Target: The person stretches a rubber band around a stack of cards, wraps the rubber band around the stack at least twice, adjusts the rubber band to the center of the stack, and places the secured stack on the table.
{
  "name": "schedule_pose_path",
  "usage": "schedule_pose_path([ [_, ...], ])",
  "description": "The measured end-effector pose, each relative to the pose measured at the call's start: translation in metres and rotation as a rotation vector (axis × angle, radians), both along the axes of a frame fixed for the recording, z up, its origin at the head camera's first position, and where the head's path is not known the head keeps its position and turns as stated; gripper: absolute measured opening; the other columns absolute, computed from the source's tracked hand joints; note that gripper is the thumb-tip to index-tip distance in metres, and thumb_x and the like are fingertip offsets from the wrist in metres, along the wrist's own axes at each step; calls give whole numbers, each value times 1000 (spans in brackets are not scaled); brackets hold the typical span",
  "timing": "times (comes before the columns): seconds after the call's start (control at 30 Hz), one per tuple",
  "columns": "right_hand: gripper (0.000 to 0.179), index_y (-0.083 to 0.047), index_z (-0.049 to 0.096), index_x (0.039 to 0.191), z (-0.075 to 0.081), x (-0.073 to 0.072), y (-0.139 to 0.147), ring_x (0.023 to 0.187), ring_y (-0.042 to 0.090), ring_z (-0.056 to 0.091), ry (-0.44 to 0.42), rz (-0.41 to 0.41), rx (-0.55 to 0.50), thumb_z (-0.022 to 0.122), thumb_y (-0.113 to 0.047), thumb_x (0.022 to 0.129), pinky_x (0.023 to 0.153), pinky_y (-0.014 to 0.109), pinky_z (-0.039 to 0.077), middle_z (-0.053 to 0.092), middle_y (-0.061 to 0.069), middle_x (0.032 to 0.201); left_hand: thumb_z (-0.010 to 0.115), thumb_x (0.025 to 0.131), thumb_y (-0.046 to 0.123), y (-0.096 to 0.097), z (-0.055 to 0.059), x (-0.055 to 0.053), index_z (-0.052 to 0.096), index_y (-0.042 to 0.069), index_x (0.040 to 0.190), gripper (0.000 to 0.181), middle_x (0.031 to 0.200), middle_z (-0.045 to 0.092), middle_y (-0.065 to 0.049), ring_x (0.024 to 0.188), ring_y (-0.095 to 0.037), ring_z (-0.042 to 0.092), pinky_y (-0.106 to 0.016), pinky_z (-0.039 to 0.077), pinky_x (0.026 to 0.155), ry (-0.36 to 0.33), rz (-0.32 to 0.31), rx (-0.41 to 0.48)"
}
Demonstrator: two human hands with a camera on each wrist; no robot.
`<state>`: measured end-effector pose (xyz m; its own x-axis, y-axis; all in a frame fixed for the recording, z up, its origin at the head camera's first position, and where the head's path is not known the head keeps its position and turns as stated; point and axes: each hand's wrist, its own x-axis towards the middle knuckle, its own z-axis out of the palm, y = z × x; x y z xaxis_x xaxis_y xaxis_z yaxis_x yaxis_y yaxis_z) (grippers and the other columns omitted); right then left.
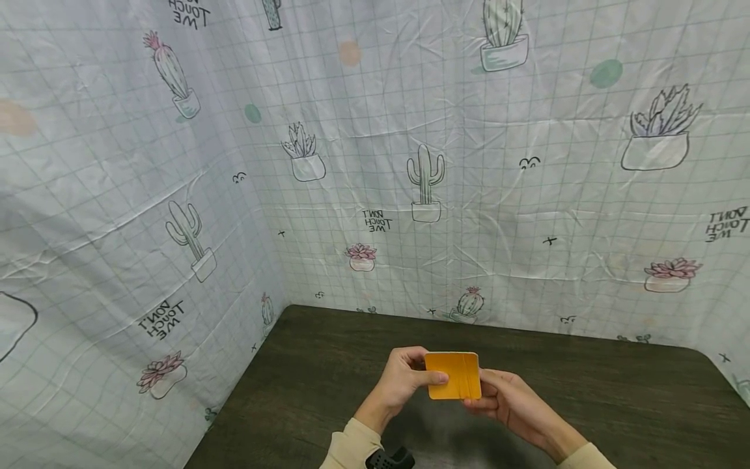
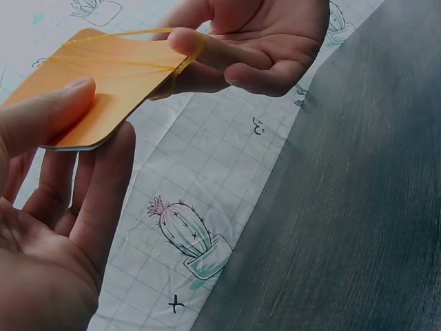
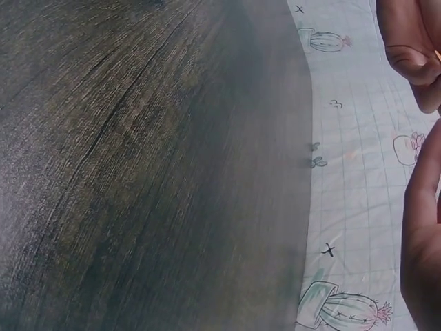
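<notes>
A thin, square orange card (image 1: 463, 376) with rounded corners is held up above the table. My left hand (image 1: 397, 384) pinches its left side, thumb on the orange face and fingers behind. From the other side, my right hand (image 1: 518, 405) meets the card's right edge with bent fingers. In the left wrist view, a thin yellow rubber band (image 2: 148, 32) runs across the card (image 2: 124, 62) and stretches round a fingertip of my right hand (image 2: 275, 41). Only parts of both hands enter the right wrist view, at its right edge; the card is almost wholly outside it.
Below the hands lies a dark wood-grain table (image 1: 305, 384). A white grid-patterned cloth (image 1: 328, 215) printed with potted cacti hangs behind and at the sides. A black wristband (image 1: 389, 458) sits at my left wrist.
</notes>
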<state>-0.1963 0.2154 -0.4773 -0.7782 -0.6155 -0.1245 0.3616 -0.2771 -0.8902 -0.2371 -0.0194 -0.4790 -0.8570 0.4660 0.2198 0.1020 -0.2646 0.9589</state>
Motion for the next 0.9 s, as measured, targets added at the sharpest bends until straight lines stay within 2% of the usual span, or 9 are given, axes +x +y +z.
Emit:
schedule_pose_path([
  [0.27,42,-4,47,133,-1,2,3,114,27,54,17,7,-32,32,-28,103,101,45,35,53,15,129,76,77,10,-1,0,-1,65,-8,92,26,86,69,-10,73,-19,65,-29,54,59,-35,36,-17],
  [0.37,38,-4,50,131,-1,3,4,111,27,56,21,-22,-10,34,-25,103,101,46,35,55,13,127,77,75,9,-2,1,-2,66,-7,94,27,87,69,-10,75,-20,66,-31,55,60,-56,57,-14],
  [0.53,31,-4,56,122,-2,3,5,98,26,62,52,-134,128,47,-21,99,96,46,42,59,12,118,77,74,8,-6,4,-2,66,-4,96,27,91,68,-12,81,-25,67,-38,56,65,-88,75,-7],
  [0.73,33,-1,58,120,2,3,4,94,30,62,109,-230,260,53,-23,96,90,47,46,61,17,113,77,75,9,-8,6,-3,66,-2,97,27,92,68,-13,81,-25,67,-38,55,66,-103,77,-27],
  [0.9,37,2,58,118,13,2,0,90,32,62,234,-304,347,55,-26,94,84,47,49,64,14,107,77,75,9,-4,2,-2,66,-5,97,28,90,68,-12,78,-23,67,-34,55,60,-92,61,-21],
])
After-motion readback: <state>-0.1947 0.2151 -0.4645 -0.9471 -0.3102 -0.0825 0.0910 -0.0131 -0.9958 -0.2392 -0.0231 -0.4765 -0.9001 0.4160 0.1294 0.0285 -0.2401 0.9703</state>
